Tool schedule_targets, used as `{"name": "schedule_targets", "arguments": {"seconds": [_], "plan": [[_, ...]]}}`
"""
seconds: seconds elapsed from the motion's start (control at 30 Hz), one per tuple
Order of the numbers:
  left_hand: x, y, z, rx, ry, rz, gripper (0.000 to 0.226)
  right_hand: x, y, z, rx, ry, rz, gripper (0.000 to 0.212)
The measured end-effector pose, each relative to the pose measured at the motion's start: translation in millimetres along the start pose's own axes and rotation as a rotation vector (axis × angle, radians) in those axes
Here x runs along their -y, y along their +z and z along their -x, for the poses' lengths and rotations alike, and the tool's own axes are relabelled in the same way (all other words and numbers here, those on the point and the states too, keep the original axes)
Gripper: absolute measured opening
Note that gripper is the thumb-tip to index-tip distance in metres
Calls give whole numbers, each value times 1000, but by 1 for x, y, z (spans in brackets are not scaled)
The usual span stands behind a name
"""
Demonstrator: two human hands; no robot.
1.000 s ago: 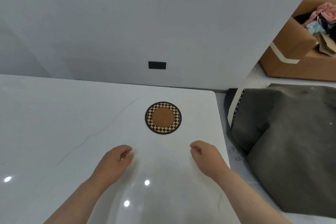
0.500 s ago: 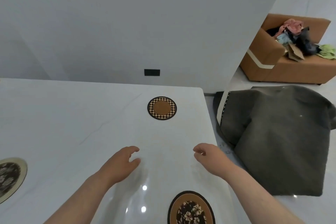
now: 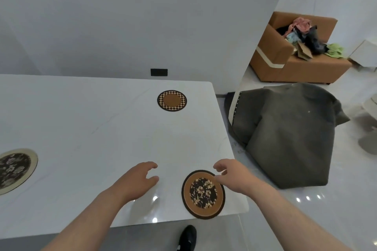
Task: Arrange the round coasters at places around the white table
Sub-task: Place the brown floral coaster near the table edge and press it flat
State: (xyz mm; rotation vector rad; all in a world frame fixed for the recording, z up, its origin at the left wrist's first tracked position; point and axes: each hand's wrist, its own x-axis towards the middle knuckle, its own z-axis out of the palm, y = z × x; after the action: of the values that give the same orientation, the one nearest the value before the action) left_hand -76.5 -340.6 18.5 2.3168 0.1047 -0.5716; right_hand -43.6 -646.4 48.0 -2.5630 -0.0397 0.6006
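Head camera looks down over the white table [image 3: 85, 120], whose right end and near edge are both in sight. Three round coasters lie flat on it. A checkered coaster [image 3: 172, 100] with a plain brown middle sits near the far right corner. A brown coaster [image 3: 203, 194] with a dark floral centre lies at the near right corner, just inside the table's edge. A pale-rimmed coaster [image 3: 15, 169] with a dark floral middle lies at the left, partly cut off by the frame. The left hand [image 3: 136, 181] hovers low over bare tabletop to the left of the brown coaster, fingers loosely spread and curled, holding nothing. The right hand [image 3: 234, 175] is at the far right rim of the brown coaster, fingers half bent and parted; its fingertips seem to reach the rim, though whether they truly touch it is hard to tell from this angle, and it has no closed grip on anything. Beside the table's right end stands something draped in a dark grey cloth [image 3: 285, 138]. Beyond it a tan sofa [image 3: 285, 61] carries a heap of clothes. A black shoe [image 3: 188, 237] shows on the floor below the near edge.
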Motion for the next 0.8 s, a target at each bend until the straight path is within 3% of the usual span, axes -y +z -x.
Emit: {"name": "schedule_targets", "arguments": {"seconds": [0.13,0.53,0.67,0.8], "plan": [[-4,22,7,36,-10,-22,44,-16,9,10,19,24,-3,27],[-10,97,-17,150,-129,-153,49,-72,47,-15,93,39,4,26],[-11,113,-29,81,-150,-144,42,-84,60,-27,112,38,0,29],[-23,129,-35,-24,-161,-64,20,-93,65,-30,59,62,-32,36]]}}
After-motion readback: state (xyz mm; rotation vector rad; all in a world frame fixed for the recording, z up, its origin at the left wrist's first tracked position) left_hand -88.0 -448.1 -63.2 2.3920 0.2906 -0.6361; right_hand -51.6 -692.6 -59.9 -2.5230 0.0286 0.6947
